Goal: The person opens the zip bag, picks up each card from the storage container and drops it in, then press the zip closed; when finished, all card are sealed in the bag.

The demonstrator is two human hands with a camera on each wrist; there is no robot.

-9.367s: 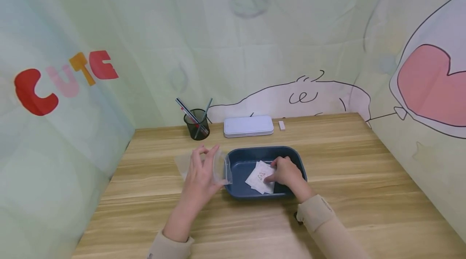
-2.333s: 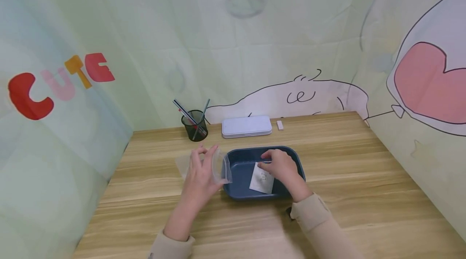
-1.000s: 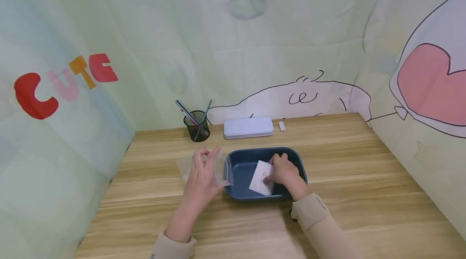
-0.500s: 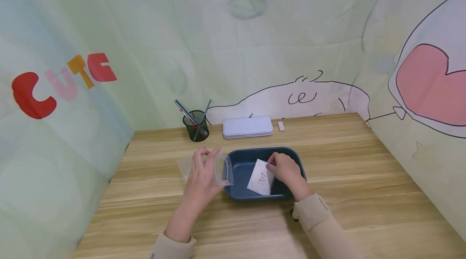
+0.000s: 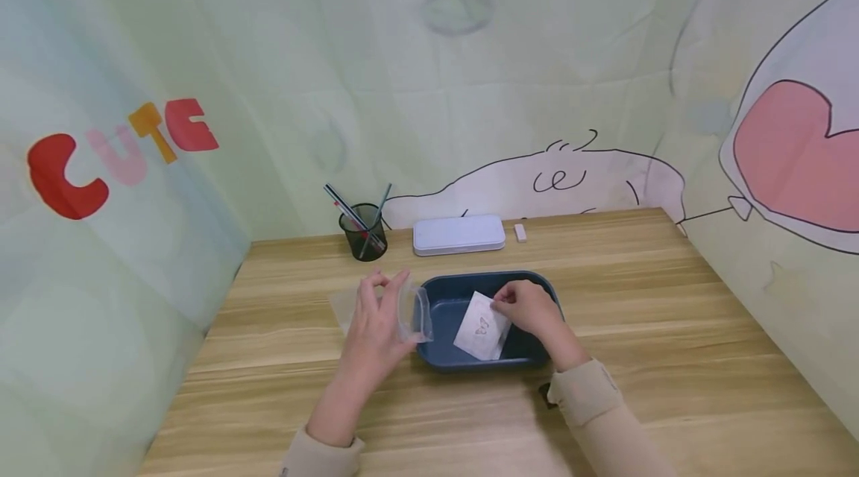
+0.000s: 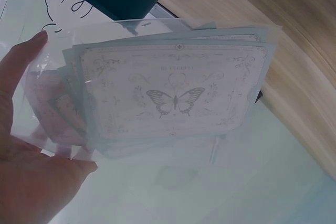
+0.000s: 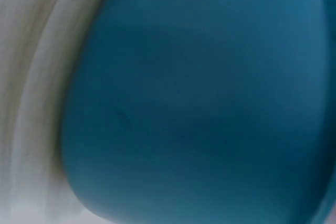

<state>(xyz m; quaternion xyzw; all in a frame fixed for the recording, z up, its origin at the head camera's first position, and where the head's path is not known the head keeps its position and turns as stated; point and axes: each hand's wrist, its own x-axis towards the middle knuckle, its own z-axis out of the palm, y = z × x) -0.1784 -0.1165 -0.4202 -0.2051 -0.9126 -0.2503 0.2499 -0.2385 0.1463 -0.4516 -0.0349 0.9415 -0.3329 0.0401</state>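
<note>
A dark blue tray (image 5: 533,349) sits on the wooden desk. Over it my right hand (image 5: 526,307) pinches the top edge of a white card (image 5: 479,326) with a small butterfly print, its lower end down in the tray. Left of the tray my left hand (image 5: 376,320) holds up a clear plastic bag (image 5: 411,309). The left wrist view shows the bag (image 6: 173,93) filled with several butterfly-printed cards, my thumb and palm (image 6: 26,145) gripping its side. The right wrist view is a blur of blue tray (image 7: 210,98).
At the back of the desk stand a black mesh pen cup (image 5: 363,232) with pens, a flat white case (image 5: 459,233) and a small white eraser (image 5: 520,232). Printed fabric walls close in behind and on both sides. Bare desk lies to the right.
My right hand has taken the card by its top edge and tilted it up out of the tray bottom. The left hand has kept the bag still.
</note>
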